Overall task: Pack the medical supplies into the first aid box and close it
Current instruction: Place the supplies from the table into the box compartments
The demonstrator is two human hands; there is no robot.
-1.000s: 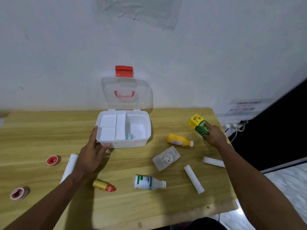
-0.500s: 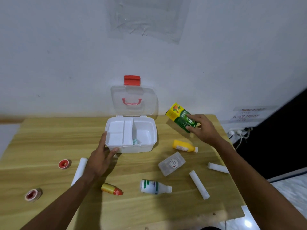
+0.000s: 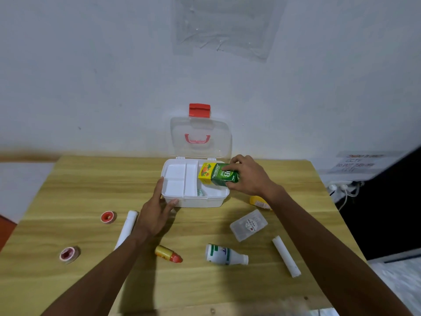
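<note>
We stand at a wooden table (image 3: 79,183) set against a pale wall (image 3: 114,76), with the box (image 3: 196,201) open at the far side and its clear lid (image 3: 200,131) upright. In the last second our right hand (image 3: 248,176) has lifted the carton (image 3: 216,175) from the table's right side and brought it over the box's large right compartment. It hangs there tilted, with fingers and thumb curled round its green end. Our left hand (image 3: 155,215) has kept its place, fingers straight against the box's near left corner, steadying it. So the carton looks about to go in, while the white bottle (image 3: 225,256), the clear case (image 3: 248,225) and other supplies lie loose on the table. The carton is a small green pack with a yellow end bearing a fruit-like picture. We judge it stiff, light and likely to fit lying flat.
</note>
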